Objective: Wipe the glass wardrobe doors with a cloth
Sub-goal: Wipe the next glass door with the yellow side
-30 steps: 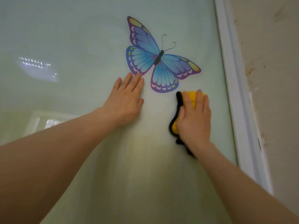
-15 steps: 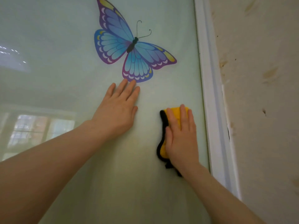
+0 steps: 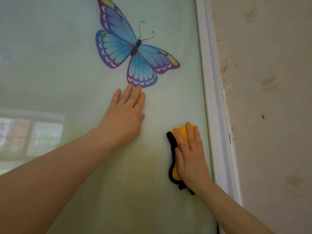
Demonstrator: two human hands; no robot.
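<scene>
Left hand [image 3: 125, 119] flat on the glass door [image 3: 50, 65], fingers straight, tips at the butterfly [image 3: 131, 48]. Right hand [image 3: 190, 157] flat, pressing the cloth [image 3: 173, 166] to the glass beside the frame [image 3: 212, 98]; wall [image 3: 270, 98] seemingly stained.

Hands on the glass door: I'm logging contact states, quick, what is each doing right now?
Left hand: open, fingers straight, flat on the glass door.
Right hand: open, straight fingers pressing the yellow cloth against the glass.
</scene>
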